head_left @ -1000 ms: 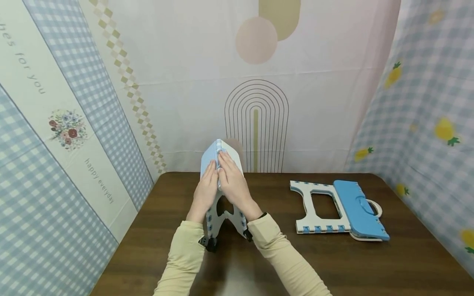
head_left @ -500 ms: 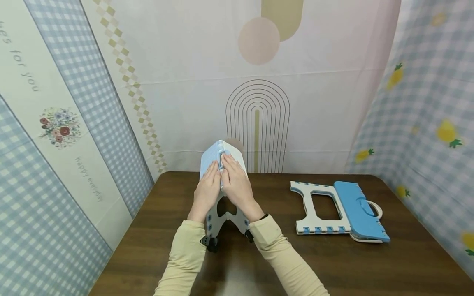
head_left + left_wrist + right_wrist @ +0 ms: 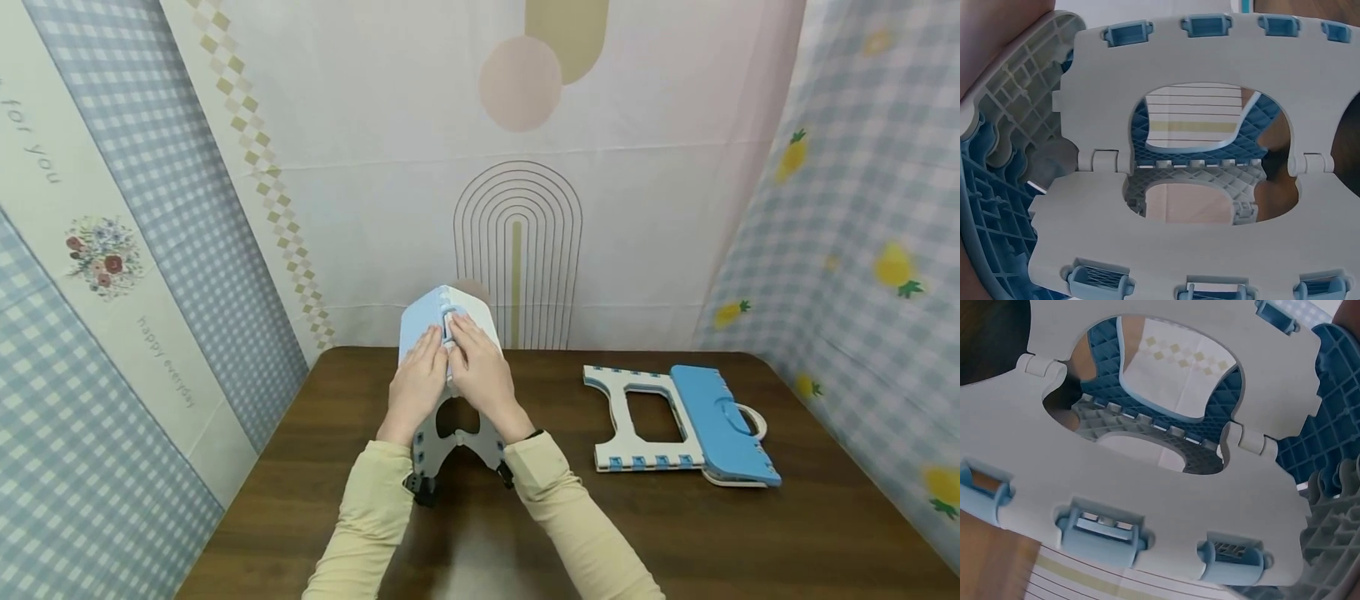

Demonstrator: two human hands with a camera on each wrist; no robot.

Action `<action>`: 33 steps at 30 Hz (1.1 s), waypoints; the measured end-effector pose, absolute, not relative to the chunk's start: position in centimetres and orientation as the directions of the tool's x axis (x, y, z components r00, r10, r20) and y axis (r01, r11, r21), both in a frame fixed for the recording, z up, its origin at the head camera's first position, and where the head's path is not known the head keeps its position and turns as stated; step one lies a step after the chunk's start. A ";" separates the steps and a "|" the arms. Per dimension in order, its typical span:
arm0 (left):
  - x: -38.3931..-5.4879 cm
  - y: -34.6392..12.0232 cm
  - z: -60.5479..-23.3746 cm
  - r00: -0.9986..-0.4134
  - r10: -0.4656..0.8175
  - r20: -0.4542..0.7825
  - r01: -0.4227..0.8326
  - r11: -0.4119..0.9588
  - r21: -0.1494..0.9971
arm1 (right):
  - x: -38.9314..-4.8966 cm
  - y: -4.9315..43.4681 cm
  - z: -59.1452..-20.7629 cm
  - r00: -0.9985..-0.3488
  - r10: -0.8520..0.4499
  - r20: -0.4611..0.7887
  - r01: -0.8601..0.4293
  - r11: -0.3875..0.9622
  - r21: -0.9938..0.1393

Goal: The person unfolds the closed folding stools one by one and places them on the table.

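A half-folded blue-and-white folding stool (image 3: 418, 315) stands on the table, its two seat halves sloping down from a ridge like a roof. My left hand (image 3: 417, 387) lies on the blue left half with the fingers straight, tips near the ridge. On the other half rests my right hand (image 3: 482, 373), fingers extended together beside the handle slot. The thumb and fingertips of both hands nearly meet. Close up, the left wrist view has the stool's white hinged end panel (image 3: 1191, 59), bent at its middle. The right wrist view has the opposite end panel (image 3: 1129, 481) and blue ribbed underside (image 3: 1341, 375).
To the right, a second folding stool (image 3: 651, 417) lies folded flat on the dark wooden table (image 3: 540, 525), its white carrying handle (image 3: 756, 422) at the right. Patterned cloth hangs behind (image 3: 360, 242) and along both sides.
The stool's two seat halves have spread slightly wider apart, and the ridge is flatter. Both hands have stayed on the seat and moved with it.
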State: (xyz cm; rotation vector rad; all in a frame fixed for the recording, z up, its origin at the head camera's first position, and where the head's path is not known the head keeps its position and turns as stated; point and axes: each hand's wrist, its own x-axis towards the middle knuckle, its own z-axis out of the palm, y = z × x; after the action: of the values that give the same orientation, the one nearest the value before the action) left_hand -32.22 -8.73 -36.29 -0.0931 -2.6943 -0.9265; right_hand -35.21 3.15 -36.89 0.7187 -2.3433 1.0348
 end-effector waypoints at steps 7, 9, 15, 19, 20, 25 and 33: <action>-32.5 -8.8 -36.2 -0.952 -0.037 0.305 0.150 0.810 0.567 | -35.7 3.4 -36.6 -0.801 -0.302 0.518 -0.588 0.562 -0.581; -32.5 -8.8 -36.1 -0.952 -0.035 0.306 0.151 0.814 0.561 | -35.8 3.4 -36.5 -0.805 -0.310 0.506 -0.582 0.575 -0.575; -32.6 -8.7 -36.2 -0.957 -0.028 0.289 0.132 0.845 0.518 | -35.6 3.6 -36.5 -0.801 -0.318 0.508 -0.581 0.620 -0.528; -32.6 -8.7 -36.4 -0.961 -0.024 0.277 0.123 0.856 0.502 | -35.4 3.7 -36.7 -0.802 -0.325 0.502 -0.575 0.650 -0.497; -32.6 -8.7 -36.4 -0.961 -0.022 0.275 0.122 0.860 0.495 | -35.4 3.7 -36.7 -0.802 -0.326 0.501 -0.573 0.657 -0.490; -32.6 -8.8 -36.3 -0.963 -0.002 0.270 0.126 0.880 0.457 | -35.4 3.8 -36.8 -0.811 -0.336 0.479 -0.562 0.674 -0.479; -32.7 -8.8 -36.5 -0.964 0.008 0.264 0.126 0.893 0.432 | -35.6 3.8 -36.9 -0.826 -0.345 0.445 -0.540 0.712 -0.449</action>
State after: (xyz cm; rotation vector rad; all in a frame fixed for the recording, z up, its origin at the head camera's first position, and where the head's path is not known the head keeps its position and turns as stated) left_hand -32.69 -8.83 -36.49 -0.1014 -2.8037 -0.6646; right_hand -35.56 3.82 -36.93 0.6919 -2.5901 0.8296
